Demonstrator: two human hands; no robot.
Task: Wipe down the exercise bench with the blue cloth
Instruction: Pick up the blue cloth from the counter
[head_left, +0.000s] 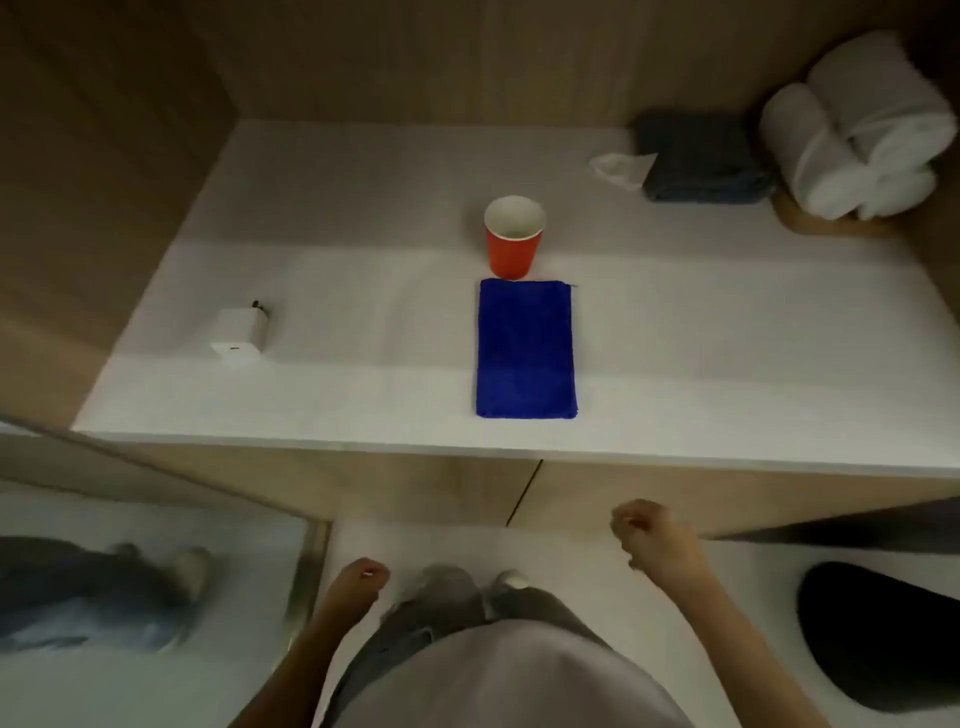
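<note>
- The blue cloth (525, 348) lies folded in a neat rectangle on the white tabletop (727, 353), close to the near edge and straight ahead of the person.
- Both hands are low and short of the tabletop. The left hand (358, 577) is by the thigh and the right hand (652, 543) is a little higher. On both, the fingers (623, 522) are curled in and hold nothing.
- The step in hand looks like picking up the cloth, and the right hand is the nearer one.
- A red cup (514, 239) stands upright just behind the far end of the cloth, touching it or nearly so. I would take the cloth by its near edge and lift it up and back toward the body, not slide it forward, so the cup is not knocked over.
- Pinching through all the layers should keep the fold together and give a flat pad for wiping.
- A white charger (240, 332) sits well to the left, out of the way of the reach.
- A dark rounded shape (883, 634) lies low on the right. I cannot tell whether it is the bench, so the person should look for the bench once the cloth is in hand.
</note>
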